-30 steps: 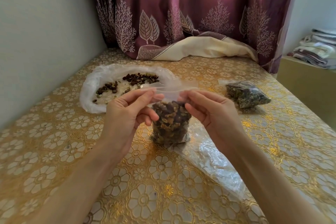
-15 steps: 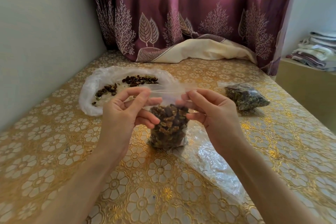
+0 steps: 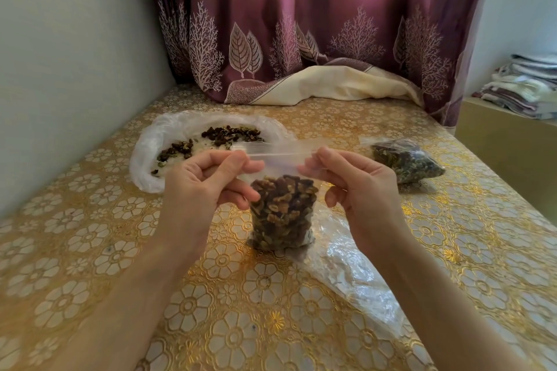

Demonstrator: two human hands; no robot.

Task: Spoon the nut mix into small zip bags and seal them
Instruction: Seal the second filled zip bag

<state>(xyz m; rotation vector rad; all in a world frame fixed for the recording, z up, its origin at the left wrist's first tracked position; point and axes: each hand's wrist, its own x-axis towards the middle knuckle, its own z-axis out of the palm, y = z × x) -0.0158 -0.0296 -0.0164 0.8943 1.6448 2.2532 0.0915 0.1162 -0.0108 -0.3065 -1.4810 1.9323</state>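
Nut mix fills the small zip bag (image 3: 283,214) that stands upright on the gold flowered tablecloth (image 3: 90,250), near the middle of the table, its bottom touching the cloth. Its clear top strip is stretched level between the two hands. The left hand (image 3: 205,187) pinches the left end of that strip between thumb and forefinger, palm turned toward the person, the other fingers curled in below beside the bag's upper left edge. The right hand (image 3: 358,184) pinches the right end the same way, thumb on the near side, lower fingers bent loosely beside the bag's right shoulder. Both forearms come up from the bottom corners of the view and are raised off the cloth near the wrists. Whether the zip line is pressed closed along its length cannot be told. No brand, label or writing can be read on the bag.

Just beneath and to the right of the bag lies a crinkled clear plastic sheet (image 3: 352,277). Behind the left hand sits an open white plastic bag (image 3: 144,156) with loose dark nut mix (image 3: 229,134) scattered inside. Beyond the right hand a filled zip bag (image 3: 407,163) lies on its side. A maroon and cream curtain (image 3: 316,33) with leaf and tree prints hangs at the far edge; folded cloths (image 3: 527,84) are stacked at far right
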